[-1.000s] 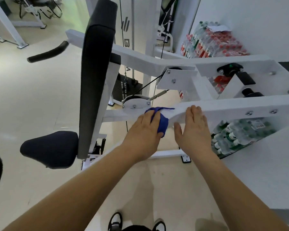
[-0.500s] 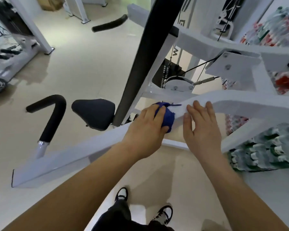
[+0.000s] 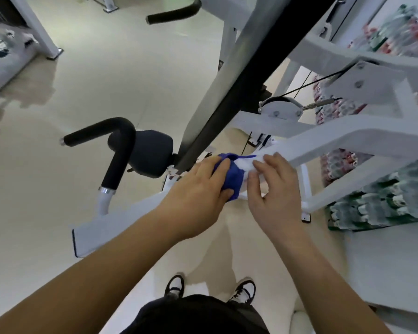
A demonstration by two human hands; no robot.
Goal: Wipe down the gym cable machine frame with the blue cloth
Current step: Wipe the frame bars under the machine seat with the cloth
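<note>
**Left hand** (image 3: 198,191): fingers and thumb are curled round the bunched blue cloth (image 3: 231,180), gripping it against the white frame bar (image 3: 343,141) of the cable machine. The cloth sits on the bar's sloping stretch, just below the bend and near the foot of the black back pad (image 3: 229,100).

**Right hand** (image 3: 274,192): just beside the cloth. Its fingers are bent over the top of the bar and its thumb is pressed to the near face, so it grips the bar itself.

**Surroundings:** a black seat (image 3: 152,153) and a black foam handle (image 3: 120,150) lie left of the hands. A pulley (image 3: 279,109) stands above them, and wrapped bottle packs (image 3: 384,203) are stacked at the right.
</note>
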